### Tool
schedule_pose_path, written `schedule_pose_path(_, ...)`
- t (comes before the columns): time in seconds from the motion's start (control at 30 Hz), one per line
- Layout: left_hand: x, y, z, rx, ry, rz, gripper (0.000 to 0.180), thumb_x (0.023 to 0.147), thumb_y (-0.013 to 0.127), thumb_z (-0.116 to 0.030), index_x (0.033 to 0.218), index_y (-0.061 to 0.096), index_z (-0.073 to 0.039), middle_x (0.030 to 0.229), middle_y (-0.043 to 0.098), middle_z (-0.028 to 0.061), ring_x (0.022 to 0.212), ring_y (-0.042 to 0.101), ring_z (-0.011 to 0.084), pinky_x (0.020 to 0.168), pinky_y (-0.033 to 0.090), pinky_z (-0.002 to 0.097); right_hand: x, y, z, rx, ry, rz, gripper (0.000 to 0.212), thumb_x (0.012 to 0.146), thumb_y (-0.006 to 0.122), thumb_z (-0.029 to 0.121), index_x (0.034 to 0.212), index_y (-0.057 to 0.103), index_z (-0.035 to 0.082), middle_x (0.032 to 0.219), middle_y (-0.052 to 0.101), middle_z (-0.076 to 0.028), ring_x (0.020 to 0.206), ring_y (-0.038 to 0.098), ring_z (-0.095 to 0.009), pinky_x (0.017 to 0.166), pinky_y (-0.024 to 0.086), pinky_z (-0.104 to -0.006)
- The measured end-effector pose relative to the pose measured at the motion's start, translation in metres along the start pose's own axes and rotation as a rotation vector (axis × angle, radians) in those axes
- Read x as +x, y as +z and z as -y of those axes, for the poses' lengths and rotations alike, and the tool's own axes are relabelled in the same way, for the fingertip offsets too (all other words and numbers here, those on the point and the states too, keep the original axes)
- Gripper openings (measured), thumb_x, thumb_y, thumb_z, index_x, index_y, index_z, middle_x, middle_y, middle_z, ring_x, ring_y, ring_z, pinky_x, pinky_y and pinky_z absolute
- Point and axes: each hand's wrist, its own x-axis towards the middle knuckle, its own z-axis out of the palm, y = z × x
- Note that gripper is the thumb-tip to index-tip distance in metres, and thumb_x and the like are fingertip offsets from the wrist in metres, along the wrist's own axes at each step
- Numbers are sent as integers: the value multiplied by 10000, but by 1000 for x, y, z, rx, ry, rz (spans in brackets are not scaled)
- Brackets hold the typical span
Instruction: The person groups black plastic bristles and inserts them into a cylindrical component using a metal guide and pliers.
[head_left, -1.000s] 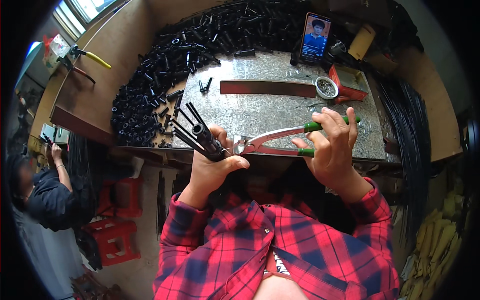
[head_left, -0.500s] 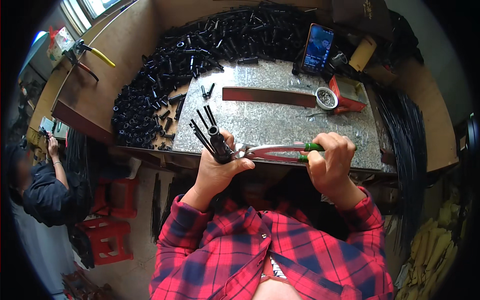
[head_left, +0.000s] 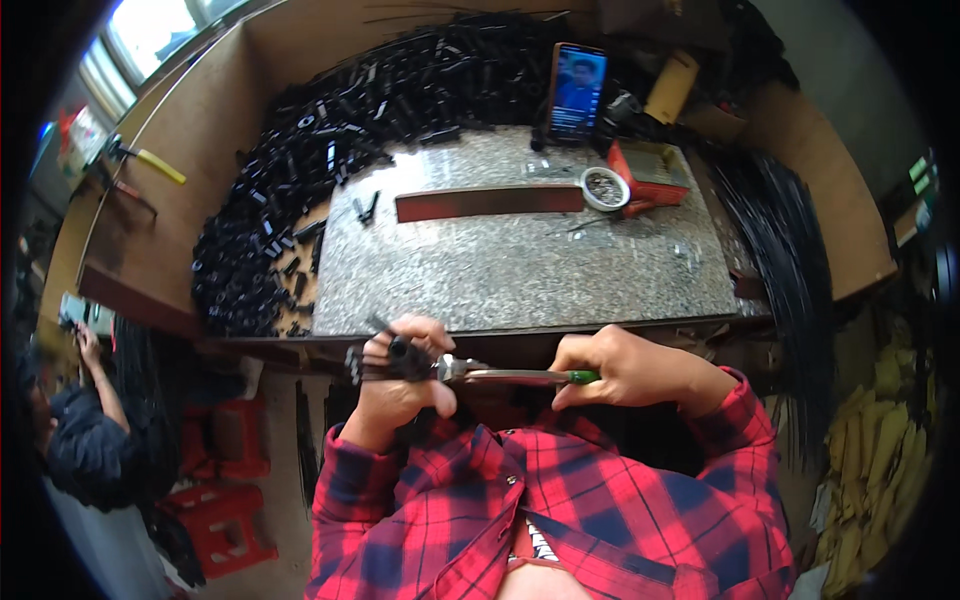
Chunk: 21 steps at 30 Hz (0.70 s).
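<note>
My left hand (head_left: 392, 395) is wrapped round a black tubular part (head_left: 405, 358) with several thin black rods sticking out beside it. Their outlines are blurred now. In my right hand (head_left: 635, 368) are the green-handled pliers (head_left: 515, 376), lying level. Their metal jaws meet the black part next to my left fingers; whether they bite on it is too blurred to tell. Both hands are just off the near edge of the speckled stone slab (head_left: 520, 275). Two small black pieces (head_left: 367, 207) lie on the slab, left of a flat dark-red bar (head_left: 490, 203).
A heap of black tubular parts (head_left: 400, 85) fills the back and left. Behind the slab stand a lit phone (head_left: 577, 90), a white bowl of small metal bits (head_left: 605, 187) and a red box (head_left: 625, 165). Long black rods (head_left: 785, 230) hang over the right side. Someone sits at far left.
Both hands have come down and nearer to me with the pliers and the black part. The pliers' handles are closer together, and the view has shifted slightly.
</note>
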Motion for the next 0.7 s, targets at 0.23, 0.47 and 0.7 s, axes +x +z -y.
schedule_pose_path(0.23, 5, 13, -23, 149, -35, 242, 521, 501, 916, -186, 931, 692, 5, 839, 689, 75, 722, 628, 116, 644, 500, 244, -13, 0, -13, 696, 375, 575, 277, 801, 720, 180, 942, 570, -5, 695, 636, -64, 581, 612, -124, 505, 471, -253)
schedule_pose_path(0.47, 4, 0, -8, 275, 54, -11, 546, 516, 909, -229, 967, 691, -13, 912, 637, 30, 798, 582, 110, 712, 476, 265, -18, 6, 0, -620, -410, -531, 578, 741, 771, 221, 1142, 417, 3, 1053, 537, -200, 794, 575, -351, 709, 479, -402)
schedule_pose_path(0.7, 12, 3, -18, 265, 8, 301, 532, 476, 920, -166, 937, 703, -13, 882, 671, 47, 759, 600, 122, 668, 475, 265, -27, -2, -2, 602, 253, 226, 271, 907, 624, 246, 958, 548, -9, 676, 623, -54, 548, 590, -92, 510, 476, -256)
